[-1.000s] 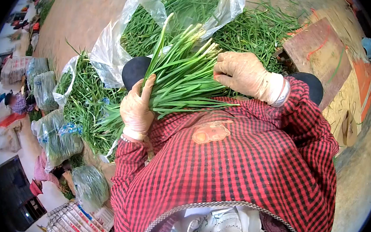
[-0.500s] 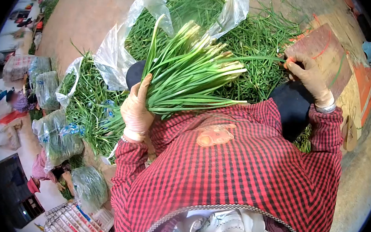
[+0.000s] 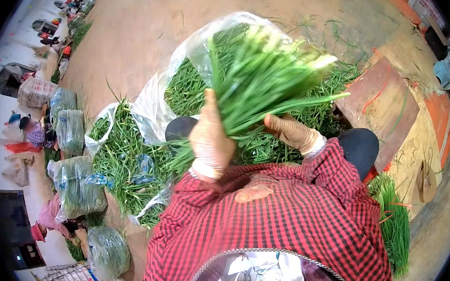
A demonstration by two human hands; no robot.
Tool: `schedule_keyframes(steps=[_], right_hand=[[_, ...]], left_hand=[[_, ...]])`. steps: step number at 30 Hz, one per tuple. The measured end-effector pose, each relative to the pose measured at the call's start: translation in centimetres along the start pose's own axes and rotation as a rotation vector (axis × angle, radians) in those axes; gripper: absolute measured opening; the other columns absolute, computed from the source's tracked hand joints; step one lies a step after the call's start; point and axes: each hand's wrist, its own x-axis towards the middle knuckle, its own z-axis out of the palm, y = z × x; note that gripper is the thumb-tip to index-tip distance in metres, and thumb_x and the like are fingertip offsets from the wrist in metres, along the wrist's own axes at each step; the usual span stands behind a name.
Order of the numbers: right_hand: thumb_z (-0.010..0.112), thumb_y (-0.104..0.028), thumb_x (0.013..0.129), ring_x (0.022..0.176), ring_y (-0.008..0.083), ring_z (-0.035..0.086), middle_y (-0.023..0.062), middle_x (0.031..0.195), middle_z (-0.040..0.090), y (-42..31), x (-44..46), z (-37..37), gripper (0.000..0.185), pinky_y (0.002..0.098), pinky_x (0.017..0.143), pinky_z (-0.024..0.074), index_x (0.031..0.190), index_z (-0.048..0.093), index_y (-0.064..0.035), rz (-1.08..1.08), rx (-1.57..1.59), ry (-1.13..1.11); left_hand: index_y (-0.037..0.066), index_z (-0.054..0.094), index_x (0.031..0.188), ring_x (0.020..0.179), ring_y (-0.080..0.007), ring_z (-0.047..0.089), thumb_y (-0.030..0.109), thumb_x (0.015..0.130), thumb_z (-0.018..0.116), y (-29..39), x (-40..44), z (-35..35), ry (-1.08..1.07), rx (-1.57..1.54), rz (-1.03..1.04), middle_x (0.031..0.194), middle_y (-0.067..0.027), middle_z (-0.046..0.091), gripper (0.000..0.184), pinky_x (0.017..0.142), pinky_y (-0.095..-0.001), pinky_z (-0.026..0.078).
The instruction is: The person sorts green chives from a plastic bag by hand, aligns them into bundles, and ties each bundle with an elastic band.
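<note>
My left hand, in a thin pale glove, is wrapped round a thick bunch of long green stalks with pale ends fanned toward the top. The bunch is blurred by motion. My right hand, also gloved, lies at the lower right side of the bunch with its fingers partly hidden behind the stalks. Beneath the bunch, more loose greens lie in an open clear plastic bag. Another open bag of greens is at its left.
A reddish board with orange ties is at the right, above a sandal. A tied green bundle lies by my right side. Packed bags line the left, where co-workers sit. Crates are at lower left.
My right hand has come back from the board at the right to the bunch. My left hand and the bunch have shifted right, and the view has tilted, showing more floor.
</note>
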Motion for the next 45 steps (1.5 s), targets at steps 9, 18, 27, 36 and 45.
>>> schedule_keyframes(steps=[9,18,27,36,45], right_hand=[[0.068,-0.013,0.082,0.092,0.0153,0.063,0.0046,0.106,0.067,-4.5,-1.2,-3.1,0.035,0.0302,0.084,0.0509,0.116,0.062,-0.0053,-0.074,0.197,0.391],[0.077,-0.015,0.075,0.105,0.0185,0.061,0.0080,0.117,0.064,-8.2,-6.7,-6.5,0.059,0.0335,0.094,0.0466,0.128,0.055,-0.0011,0.179,-0.188,0.216],[0.074,-0.040,0.082,0.121,0.0189,0.047,0.0107,0.130,0.054,-5.8,-4.3,-1.7,0.083,0.0342,0.106,0.0338,0.143,0.033,-0.0008,0.093,-0.488,-0.045],[0.054,-0.050,0.093,0.107,0.0203,0.056,0.0138,0.115,0.062,-4.9,-1.9,0.9,0.064,0.0330,0.094,0.0432,0.131,0.048,0.0013,0.076,-0.685,0.079],[0.070,-0.030,0.084,0.115,0.0315,0.055,0.0183,0.119,0.059,-10.2,1.8,0.5,0.052,0.0375,0.098,0.0434,0.125,0.054,-0.0009,-0.438,-1.324,0.255]], left_hand=[[-0.007,0.028,0.143,0.078,-0.0296,0.066,0.032,0.071,0.079,8.2,2.4,0.0,-0.216,-0.128,0.310,0.103,-0.0223,0.060,0.097,0.064,-0.0351,0.054],[0.003,0.025,0.148,0.129,-0.0207,0.043,0.047,0.092,0.057,-1.0,4.3,5.0,-0.558,-1.791,-0.023,0.143,-0.0152,0.041,0.078,0.109,-0.0396,0.033],[0.005,0.045,0.135,0.110,-0.0269,0.060,0.030,0.084,0.069,-1.3,2.0,5.5,-0.481,-2.171,-0.385,0.125,-0.0115,0.059,0.062,0.096,-0.0428,0.048],[0.002,0.028,0.146,0.125,-0.0328,0.049,0.041,0.072,0.073,0.0,4.5,3.3,-0.462,-2.250,-0.120,0.135,-0.0223,0.049,0.095,0.108,-0.0436,0.037],[-0.006,0.029,0.143,0.110,-0.0247,0.060,0.018,0.076,0.066,-0.7,5.6,3.8,-0.772,-2.245,-0.172,0.121,-0.0152,0.060,0.080,0.098,-0.0368,0.046]])
